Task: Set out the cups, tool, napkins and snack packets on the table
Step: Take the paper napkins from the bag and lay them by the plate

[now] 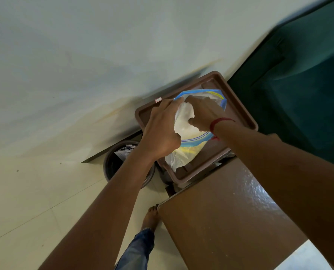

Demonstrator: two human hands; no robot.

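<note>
A clear zip bag (189, 152) with a blue rim lies on a brown plastic tray (240, 115) beyond the table. My left hand (161, 129) grips the near-left edge of the bag's mouth and holds it wide. My right hand (203, 114) reaches into the mouth, its fingers closed on a wad of white napkins (182, 118) inside. A red thread circles my right wrist. Yellow shapes show through the bag's lower part. No cups, tool or snack packets can be made out.
The glossy brown table (230, 221) fills the lower right. A dark round bin (115, 162) with cloth in it stands on the pale floor beside the tray. A dark green sofa (298, 75) sits at the right. My bare foot (150, 217) is by the table's corner.
</note>
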